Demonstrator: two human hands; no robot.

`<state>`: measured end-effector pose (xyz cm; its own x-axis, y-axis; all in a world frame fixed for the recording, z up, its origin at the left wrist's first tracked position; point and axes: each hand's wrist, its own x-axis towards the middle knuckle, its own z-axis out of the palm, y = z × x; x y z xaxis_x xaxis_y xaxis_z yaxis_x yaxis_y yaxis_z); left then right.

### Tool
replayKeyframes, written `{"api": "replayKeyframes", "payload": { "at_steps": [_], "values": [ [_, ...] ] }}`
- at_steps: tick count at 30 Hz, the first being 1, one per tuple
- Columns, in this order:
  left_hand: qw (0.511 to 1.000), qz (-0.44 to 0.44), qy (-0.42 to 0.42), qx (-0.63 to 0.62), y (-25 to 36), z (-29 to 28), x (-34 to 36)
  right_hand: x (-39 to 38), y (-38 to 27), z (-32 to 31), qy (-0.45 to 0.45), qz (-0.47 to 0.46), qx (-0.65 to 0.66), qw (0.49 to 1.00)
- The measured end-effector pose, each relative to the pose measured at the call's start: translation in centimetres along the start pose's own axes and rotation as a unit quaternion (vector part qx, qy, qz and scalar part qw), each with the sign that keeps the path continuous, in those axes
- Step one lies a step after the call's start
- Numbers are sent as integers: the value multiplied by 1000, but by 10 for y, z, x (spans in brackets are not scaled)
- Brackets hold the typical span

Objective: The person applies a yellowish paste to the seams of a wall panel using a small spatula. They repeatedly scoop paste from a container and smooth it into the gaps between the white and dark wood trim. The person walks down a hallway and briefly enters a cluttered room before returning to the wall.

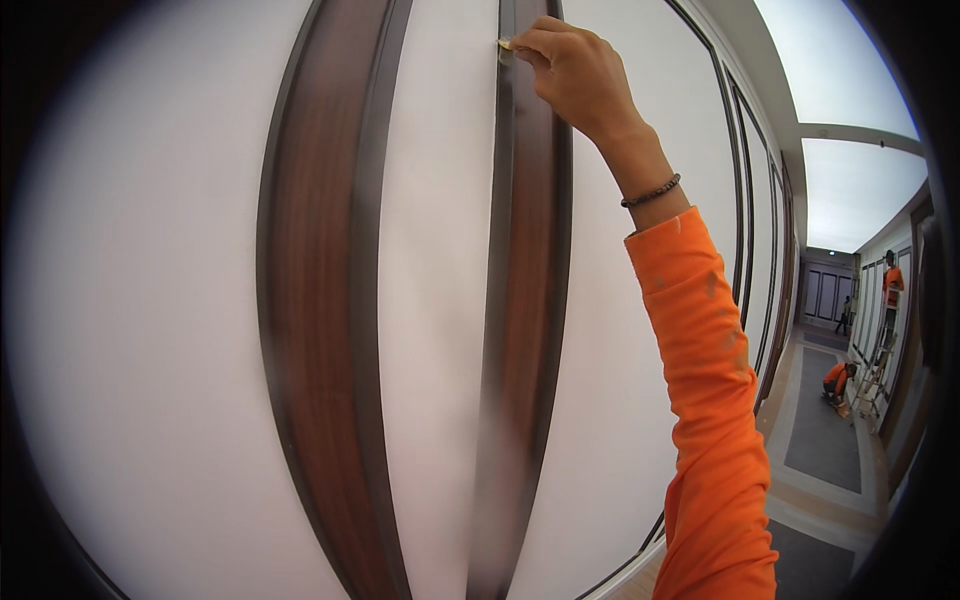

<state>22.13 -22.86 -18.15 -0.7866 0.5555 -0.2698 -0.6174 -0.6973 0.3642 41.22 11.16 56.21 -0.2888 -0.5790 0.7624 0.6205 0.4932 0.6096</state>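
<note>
My right hand [575, 70] is raised high against a white wall, its fingers pinched on a small pale yellowish piece [506, 44] pressed to the edge of a dark wooden trim strip [525, 300]. An orange sleeve and a beaded bracelet cover that arm. A second wooden strip [320, 300] runs vertically to the left, with a white panel [435, 300] between the two. My left hand is out of sight.
The wall continues right into a long corridor [820, 440] with a grey and beige floor. Far down it, one person in orange stands on a stepladder [873, 380] and another in orange crouches on the floor [836, 380].
</note>
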Motion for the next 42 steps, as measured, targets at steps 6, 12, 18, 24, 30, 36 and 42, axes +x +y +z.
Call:
{"api": "replayKeyframes", "payload": {
  "at_steps": [6, 12, 18, 24, 30, 36, 42],
  "values": [
    [1000, -8, 0, 6, 1, -3, 13, -10, -12, 0, -17, -4, -1, 1000],
    [1000, -5, 5, 11, 4, -5, 15, -15, -8, -6, -18, -17, 9, 1000],
    [1000, 1, 4, 13, 7, -4, 16, -6, -15, -4, 32, 16, 48, 998],
    [1000, 5, 1, 5, 11, -11, 19, -2, -15, 14, 68, 3, -7, 998],
    [1000, -3, 8, 2, 12, -21, 29, -18, -24, 23, 44, 7, -1, 999],
    [1000, -11, 13, 11, 18, -29, 29, -11, -24, -6, 30, -41, 10, 999],
    [1000, -4, 7, 14, 20, -34, 35, 15, -28, -10, -26, 42, 15, 999]
  ]
}}
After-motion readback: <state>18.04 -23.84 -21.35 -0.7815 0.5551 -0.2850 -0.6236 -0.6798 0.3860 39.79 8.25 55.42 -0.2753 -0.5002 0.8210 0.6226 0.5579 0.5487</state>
